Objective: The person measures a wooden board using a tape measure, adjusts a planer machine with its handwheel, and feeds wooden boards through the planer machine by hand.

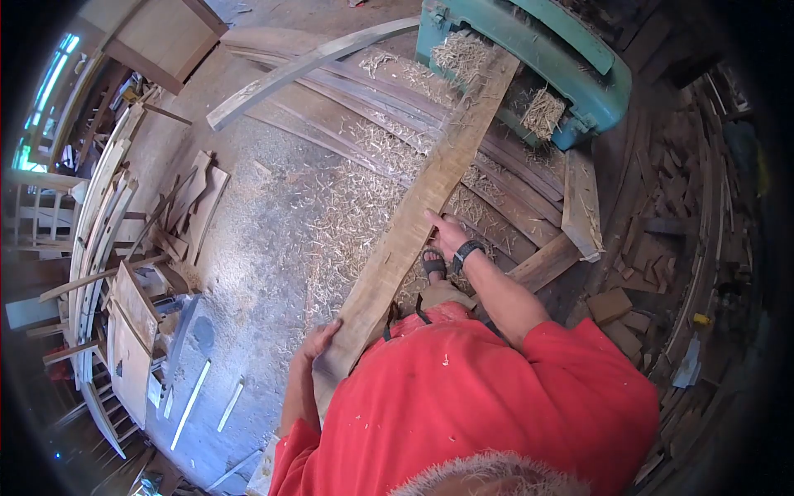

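Note:
A long wooden board (430,186) runs from close to my body up to a green thickness planer (608,91), where its far end lies at the machine's opening. My left hand (321,339) grips the board's left edge near my waist. Farther along, my right hand (447,234) holds the opposite edge, thumb on top and the other fingers out of sight underneath. Curly wood shavings (461,58) are heaped in the planer's opening on the left of the board, with another clump of shavings (542,113) on the right.
Long planks (372,116) lie on the shaving-strewn floor beneath the board. A curved beam (306,70) rests beside the planer, and a thick timber (581,202) stands at its right. Leaning wood pieces (132,322) crowd the left side; offcuts (609,306) lie at right.

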Demonstrator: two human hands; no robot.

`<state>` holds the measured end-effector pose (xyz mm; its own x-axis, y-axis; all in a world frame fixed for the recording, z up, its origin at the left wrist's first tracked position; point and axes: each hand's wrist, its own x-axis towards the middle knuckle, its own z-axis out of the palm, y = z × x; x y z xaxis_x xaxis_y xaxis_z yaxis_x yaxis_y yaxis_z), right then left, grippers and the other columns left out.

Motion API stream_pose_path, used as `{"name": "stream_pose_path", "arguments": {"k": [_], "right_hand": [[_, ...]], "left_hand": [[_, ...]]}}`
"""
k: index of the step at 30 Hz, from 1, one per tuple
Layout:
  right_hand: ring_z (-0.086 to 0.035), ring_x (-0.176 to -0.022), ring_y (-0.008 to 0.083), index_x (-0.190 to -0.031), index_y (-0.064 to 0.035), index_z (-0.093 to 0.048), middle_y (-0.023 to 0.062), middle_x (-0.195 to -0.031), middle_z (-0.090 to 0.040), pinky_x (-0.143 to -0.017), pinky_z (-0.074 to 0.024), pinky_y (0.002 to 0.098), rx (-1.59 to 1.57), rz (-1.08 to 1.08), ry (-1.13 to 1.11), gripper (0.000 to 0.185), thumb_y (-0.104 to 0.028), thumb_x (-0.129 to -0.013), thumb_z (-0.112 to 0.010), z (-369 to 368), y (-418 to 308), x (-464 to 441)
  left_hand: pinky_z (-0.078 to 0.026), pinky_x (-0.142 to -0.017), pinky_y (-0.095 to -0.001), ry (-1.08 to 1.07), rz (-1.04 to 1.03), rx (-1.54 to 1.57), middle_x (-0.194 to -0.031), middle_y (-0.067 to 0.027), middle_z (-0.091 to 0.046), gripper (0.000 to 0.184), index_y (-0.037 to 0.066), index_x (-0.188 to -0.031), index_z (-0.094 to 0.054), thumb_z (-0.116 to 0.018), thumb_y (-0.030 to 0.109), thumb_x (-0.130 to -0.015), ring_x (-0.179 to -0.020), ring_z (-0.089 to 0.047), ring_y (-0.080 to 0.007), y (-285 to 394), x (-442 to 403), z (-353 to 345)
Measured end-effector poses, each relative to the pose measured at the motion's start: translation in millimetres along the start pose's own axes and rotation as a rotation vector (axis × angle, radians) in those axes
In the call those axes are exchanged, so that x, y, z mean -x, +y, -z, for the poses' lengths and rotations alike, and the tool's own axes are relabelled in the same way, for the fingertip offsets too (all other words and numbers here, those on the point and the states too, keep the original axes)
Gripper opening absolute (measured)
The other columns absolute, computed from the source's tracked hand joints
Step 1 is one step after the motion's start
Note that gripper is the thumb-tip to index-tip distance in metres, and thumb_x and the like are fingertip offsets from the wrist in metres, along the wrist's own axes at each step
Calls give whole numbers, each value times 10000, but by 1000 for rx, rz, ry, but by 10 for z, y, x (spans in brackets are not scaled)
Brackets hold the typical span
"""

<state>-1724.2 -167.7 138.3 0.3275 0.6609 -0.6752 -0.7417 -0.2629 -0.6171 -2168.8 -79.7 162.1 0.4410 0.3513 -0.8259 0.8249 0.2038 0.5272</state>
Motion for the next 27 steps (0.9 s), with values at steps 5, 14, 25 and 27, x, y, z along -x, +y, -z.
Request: {"name": "stream_pose_path", "arguments": {"k": [5,14,25,27], "right_hand": [[-639,-1036,233,-1278,-15,-490,114,-1181,-615,-879,-546,406,-3,-23,-2,532,-341,-906,-686,-67,88,86],[-659,-983,213,-1225,-46,-529,89,-1128,-645,-851,-559,394,17,-26,-43,452,-344,-917,-673,-245,205,233],[-594,-994,194,-1240,-127,-567,46,-1125,-626,-843,-495,397,-216,19,93,581,-534,-847,-698,7,-235,-305],[-606,-1020,193,-1252,-117,-573,48,-1142,-634,-856,-498,395,-187,39,119,576,-498,-845,-718,51,-371,-411]], "left_hand": [[-461,-783,-412,-5,-24,16,-831,-150,-659,846,-66,-968,-697,-483,743,-845,-801,-587,-244,865,-95,-109],[-471,-716,-402,60,-56,-54,-784,-160,-663,847,-52,-958,-705,-512,760,-815,-754,-610,-234,762,-112,-94],[-485,-762,-437,104,-44,-153,-792,-232,-674,869,-64,-1046,-697,-552,757,-799,-794,-655,-314,510,125,42],[-486,-759,-431,83,-8,-176,-797,-213,-680,863,-60,-1059,-698,-561,752,-798,-794,-653,-294,458,142,73]]}}
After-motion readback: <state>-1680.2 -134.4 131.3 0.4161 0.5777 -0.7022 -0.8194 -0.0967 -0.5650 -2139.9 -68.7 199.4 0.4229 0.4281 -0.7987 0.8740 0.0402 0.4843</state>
